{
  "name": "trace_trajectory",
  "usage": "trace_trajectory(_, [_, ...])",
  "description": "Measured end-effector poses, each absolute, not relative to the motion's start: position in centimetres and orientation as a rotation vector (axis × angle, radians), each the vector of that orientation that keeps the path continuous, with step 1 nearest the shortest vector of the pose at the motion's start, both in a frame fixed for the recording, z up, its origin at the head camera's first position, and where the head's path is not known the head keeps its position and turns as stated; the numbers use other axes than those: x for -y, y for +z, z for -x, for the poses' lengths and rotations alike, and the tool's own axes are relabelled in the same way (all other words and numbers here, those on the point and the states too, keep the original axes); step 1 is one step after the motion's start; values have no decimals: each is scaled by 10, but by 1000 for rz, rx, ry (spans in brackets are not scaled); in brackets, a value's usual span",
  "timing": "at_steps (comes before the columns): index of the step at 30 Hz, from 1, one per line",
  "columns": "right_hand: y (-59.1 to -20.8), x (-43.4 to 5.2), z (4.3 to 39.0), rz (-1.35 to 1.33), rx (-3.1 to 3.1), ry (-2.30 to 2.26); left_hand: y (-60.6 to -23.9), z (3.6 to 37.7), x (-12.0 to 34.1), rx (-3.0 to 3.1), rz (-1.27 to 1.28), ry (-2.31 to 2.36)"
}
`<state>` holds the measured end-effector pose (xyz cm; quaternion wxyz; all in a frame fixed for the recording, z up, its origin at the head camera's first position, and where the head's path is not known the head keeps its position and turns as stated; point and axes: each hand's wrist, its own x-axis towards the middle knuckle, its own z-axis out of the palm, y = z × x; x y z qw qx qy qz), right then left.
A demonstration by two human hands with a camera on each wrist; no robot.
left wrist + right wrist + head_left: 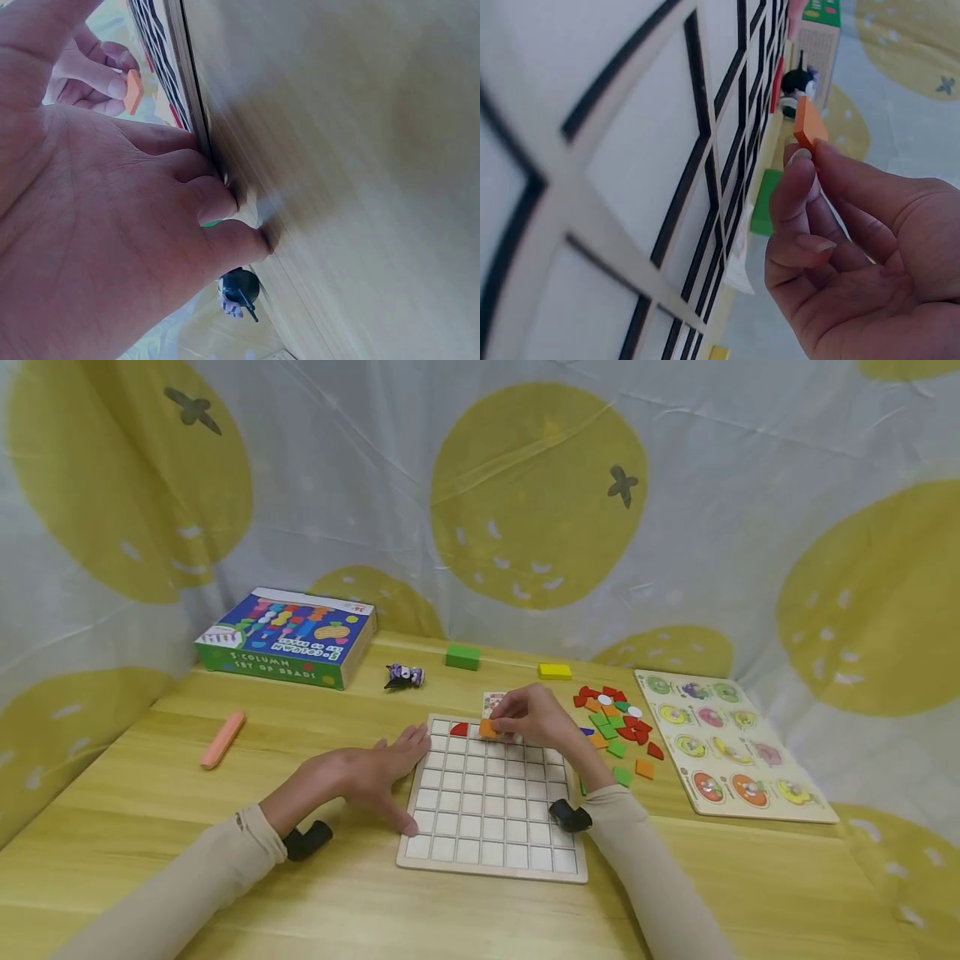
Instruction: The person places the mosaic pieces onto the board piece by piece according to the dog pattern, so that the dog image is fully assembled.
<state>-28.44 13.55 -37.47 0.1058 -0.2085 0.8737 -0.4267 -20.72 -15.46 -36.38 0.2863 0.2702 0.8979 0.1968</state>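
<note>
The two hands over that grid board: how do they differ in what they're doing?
The left hand lies with straight fingers on the table, touching the left edge of the grid board; it holds nothing. The right hand hovers over the board's top row, pinching an orange tile. Both wear beige sleeves.

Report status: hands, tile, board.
Right hand pinches orange tile over board top row, beside red piece. Left hand flat, steadying board's left edge. Nothing in the way.

box (288, 637) | upside-down print: "5-COLUMN SET OF BEADS"
</note>
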Motion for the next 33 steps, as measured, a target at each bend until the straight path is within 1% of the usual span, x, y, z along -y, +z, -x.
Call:
trace_trajectory(7, [-375, -123, 287, 556, -2571, -1247, -364, 207, 157, -2409, -724, 524])
trace_trajectory(19, [-380, -117, 288, 515, -2579, -1267, -364, 206, 157, -2412, -718, 524])
trace_trajectory(33, [-380, -115, 283, 549, -2619, -1177, -364, 204, 155, -2411, -731, 519])
